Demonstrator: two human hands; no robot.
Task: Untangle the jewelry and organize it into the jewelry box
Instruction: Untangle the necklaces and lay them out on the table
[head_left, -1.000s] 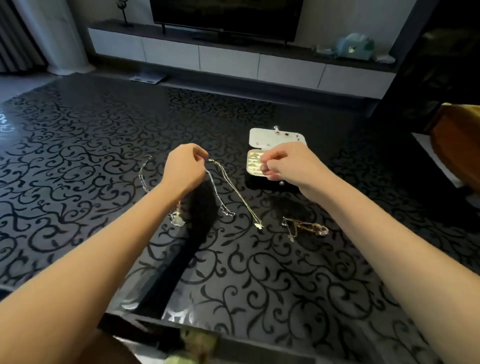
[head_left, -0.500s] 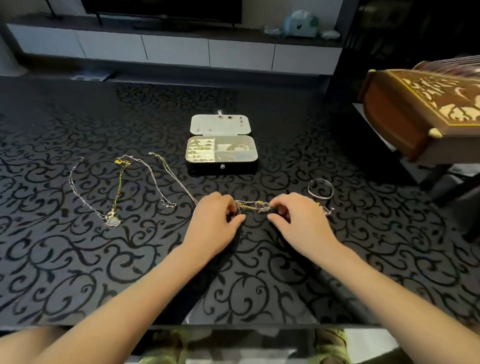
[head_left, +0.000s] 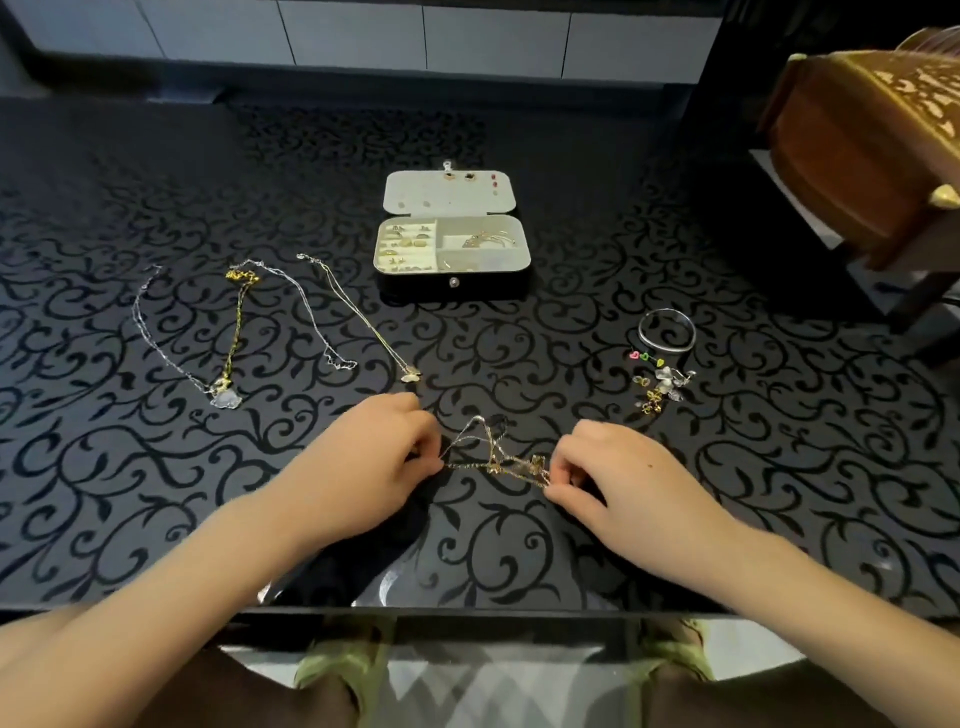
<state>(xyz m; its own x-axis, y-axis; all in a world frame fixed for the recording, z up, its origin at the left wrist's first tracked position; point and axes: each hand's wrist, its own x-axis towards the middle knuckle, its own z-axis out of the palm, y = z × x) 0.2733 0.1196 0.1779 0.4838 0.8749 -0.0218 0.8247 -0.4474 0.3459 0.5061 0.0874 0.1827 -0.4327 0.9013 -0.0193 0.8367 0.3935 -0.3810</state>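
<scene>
- One broad black table (head_left: 156, 493) with a swirling pattern carries nearly everything; its near edge runs just above the person's knees.
- A carved wooden chest (head_left: 857, 130) stands beyond the table's far right corner.
- Two bare hands meet low in the middle. The left hand (head_left: 363, 467) and the right hand (head_left: 634, 483) both have their fingers curled in tight, each pinching one end of the tangled chains (head_left: 493, 460).
- The jewelry box (head_left: 452, 283) sits open at the far middle, its lid laid back, with small gold pieces in its compartments.
- Four necklaces (head_left: 236, 332) lie stretched out side by side, left of the box.
- A silver bangle (head_left: 666, 331) lies to the right, with a scatter of small earrings (head_left: 660, 384) just nearer the person.
- The tangled chains, gold and silver knotted together, stretch between the two hands, one loop pointing toward the box. I cannot tell whether they touch the tabletop.
</scene>
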